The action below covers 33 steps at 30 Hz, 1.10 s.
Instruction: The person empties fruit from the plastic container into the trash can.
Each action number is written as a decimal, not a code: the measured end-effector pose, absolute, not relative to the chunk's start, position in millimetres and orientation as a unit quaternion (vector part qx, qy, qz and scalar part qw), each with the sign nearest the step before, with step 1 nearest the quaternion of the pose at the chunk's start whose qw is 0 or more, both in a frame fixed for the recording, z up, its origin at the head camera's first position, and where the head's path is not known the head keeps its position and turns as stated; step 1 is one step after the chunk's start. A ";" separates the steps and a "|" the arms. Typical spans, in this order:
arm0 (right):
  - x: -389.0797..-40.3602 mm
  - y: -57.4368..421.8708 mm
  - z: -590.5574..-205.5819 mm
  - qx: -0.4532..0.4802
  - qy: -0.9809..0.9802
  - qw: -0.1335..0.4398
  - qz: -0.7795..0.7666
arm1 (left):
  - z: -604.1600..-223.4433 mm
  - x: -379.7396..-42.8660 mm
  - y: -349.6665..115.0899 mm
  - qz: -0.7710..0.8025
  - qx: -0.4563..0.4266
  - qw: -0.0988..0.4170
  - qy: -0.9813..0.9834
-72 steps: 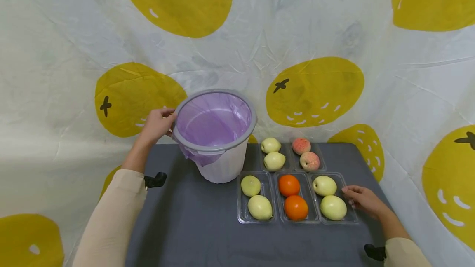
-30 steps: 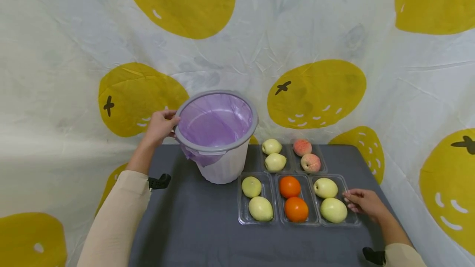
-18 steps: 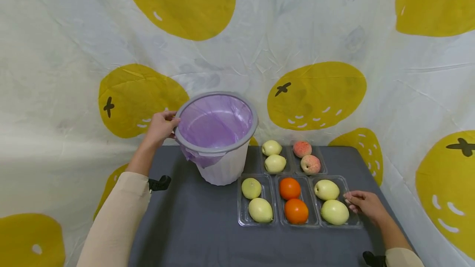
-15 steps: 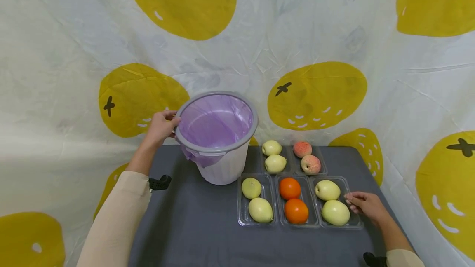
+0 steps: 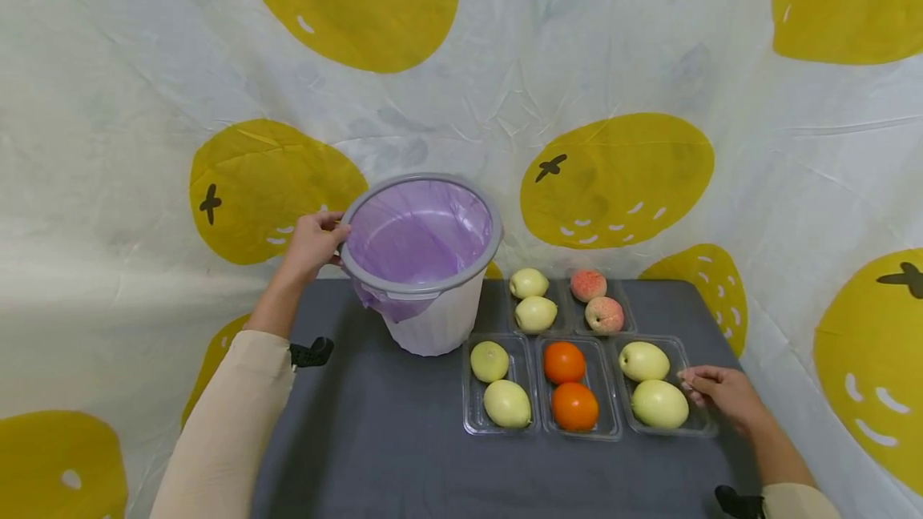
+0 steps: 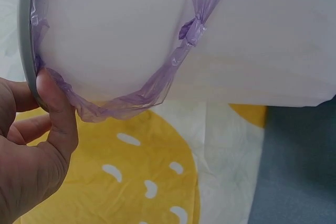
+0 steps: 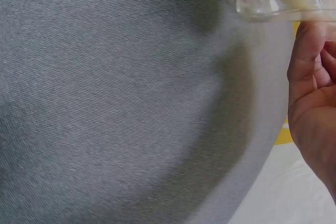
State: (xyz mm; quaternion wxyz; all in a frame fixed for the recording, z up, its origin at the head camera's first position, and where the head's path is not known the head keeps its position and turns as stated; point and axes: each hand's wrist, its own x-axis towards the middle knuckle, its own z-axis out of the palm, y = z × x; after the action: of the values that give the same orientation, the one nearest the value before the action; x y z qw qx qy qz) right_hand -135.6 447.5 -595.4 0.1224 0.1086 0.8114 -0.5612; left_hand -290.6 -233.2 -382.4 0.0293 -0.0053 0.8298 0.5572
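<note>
My left hand pinches the grey rim of a white trash bin, thumb outside by the liner's edge. A purple bag lines the bin, its folded-over edge knotted in the left wrist view. My right hand pinches the right side of a clear plastic tray between thumb and fingers. Two pale yellow-green fruits lie in that tray. In the right wrist view, the tray's corner shows above the grey tabletop with my fingertips at its edge.
Left of the held tray stand a tray with two orange fruits and one with two yellow-green fruits. Behind are trays with pale fruits and peaches. A lemon-print cloth hangs behind the grey table.
My right hand has moved slightly right with the clear tray and its two fruits, widening the gap to the orange-fruit tray. The left hand keeps its grip on the bin rim.
</note>
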 end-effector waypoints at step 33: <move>-174.1 389.3 -512.1 0.050 0.839 0.128 -0.526 | -386.2 -291.8 -235.8 0.567 -0.005 0.032 0.823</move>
State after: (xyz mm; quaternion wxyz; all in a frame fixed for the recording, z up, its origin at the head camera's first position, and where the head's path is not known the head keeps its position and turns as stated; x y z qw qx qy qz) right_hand -174.1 389.3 -512.1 0.1282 0.0504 0.8395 -0.5257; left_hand -291.8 -235.8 -386.2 0.0321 -0.0053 0.8229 0.5673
